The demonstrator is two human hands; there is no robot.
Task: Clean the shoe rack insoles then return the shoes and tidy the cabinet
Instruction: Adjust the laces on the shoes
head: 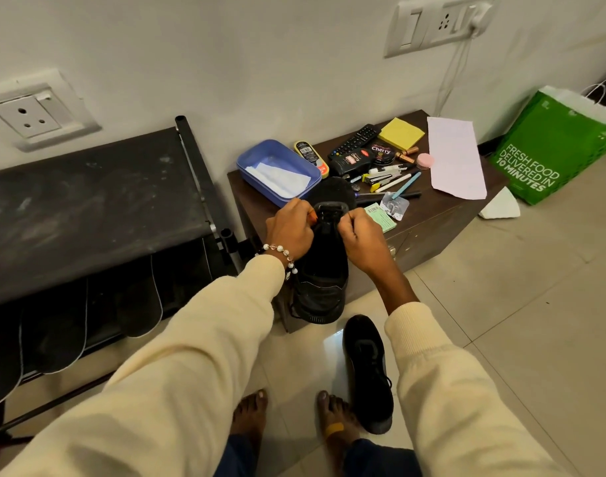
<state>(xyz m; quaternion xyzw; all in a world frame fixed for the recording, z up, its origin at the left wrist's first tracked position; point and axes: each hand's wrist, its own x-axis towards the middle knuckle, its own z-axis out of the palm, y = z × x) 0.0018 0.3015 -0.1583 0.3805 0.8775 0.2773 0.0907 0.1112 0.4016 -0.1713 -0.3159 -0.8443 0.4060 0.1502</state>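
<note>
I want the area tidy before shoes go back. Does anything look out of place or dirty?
Yes. The shoe rack top is streaked with pale dust. One black shoe lies loose on the floor, and a white paper scrap sits on the tiles beside the green bag.

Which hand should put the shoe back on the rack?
Probably the left hand. Both hands pinch the black shoe at its opening, but the shoe rack stands on the left side, so the right hand would have to cross over.

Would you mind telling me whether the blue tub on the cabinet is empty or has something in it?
Not empty: the lidless blue tub holds a white crumpled sheet lying across its floor.
</note>
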